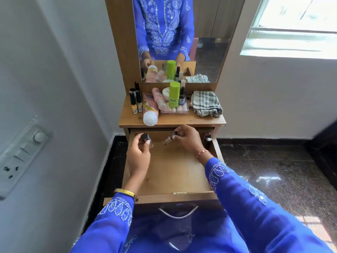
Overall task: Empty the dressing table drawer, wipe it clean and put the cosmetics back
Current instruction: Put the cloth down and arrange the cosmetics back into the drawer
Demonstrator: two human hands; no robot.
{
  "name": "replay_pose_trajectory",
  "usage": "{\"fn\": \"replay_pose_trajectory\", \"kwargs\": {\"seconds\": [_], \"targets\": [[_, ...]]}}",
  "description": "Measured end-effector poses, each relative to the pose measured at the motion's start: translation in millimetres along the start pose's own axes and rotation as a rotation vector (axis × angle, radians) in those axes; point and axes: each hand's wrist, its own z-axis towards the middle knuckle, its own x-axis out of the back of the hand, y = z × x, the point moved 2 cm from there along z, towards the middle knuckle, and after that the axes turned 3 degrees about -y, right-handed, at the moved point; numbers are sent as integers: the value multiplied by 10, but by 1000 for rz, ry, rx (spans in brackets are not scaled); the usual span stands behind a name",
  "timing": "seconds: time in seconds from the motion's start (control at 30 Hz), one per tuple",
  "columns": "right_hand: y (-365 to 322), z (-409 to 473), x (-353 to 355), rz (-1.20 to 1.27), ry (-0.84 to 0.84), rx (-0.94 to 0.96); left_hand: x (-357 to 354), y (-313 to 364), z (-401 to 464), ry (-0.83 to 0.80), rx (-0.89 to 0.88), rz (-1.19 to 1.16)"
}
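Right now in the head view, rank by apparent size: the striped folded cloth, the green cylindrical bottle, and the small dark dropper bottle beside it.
1. Striped folded cloth
2. Green cylindrical bottle
3. Small dark dropper bottle
All stand at similar depth, so the order is fairly sure.

a switch panel (20, 154) on the left wall; a window (295, 26) at right.

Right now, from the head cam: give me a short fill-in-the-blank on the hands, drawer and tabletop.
1. Each of the two hands, left hand and right hand, holds a small ____.
2. The drawer is pulled ____.
3. The striped cloth lies on the tabletop, to the ____ of the green bottle.
4. The mirror stands ____ the cosmetics.

Missing words: bottle; open; right; behind
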Motion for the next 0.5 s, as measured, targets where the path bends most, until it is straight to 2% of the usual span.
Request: {"fn": "replay_pose_trajectory", "kwargs": {"seconds": [0.2, 0.5], "targets": [[-242, 15, -530, 27, -75, -33, 344, -162, 88, 62, -86, 56], [-394, 165, -1100, -68, -123, -17, 391, -179, 1, 42, -56, 39]]}}
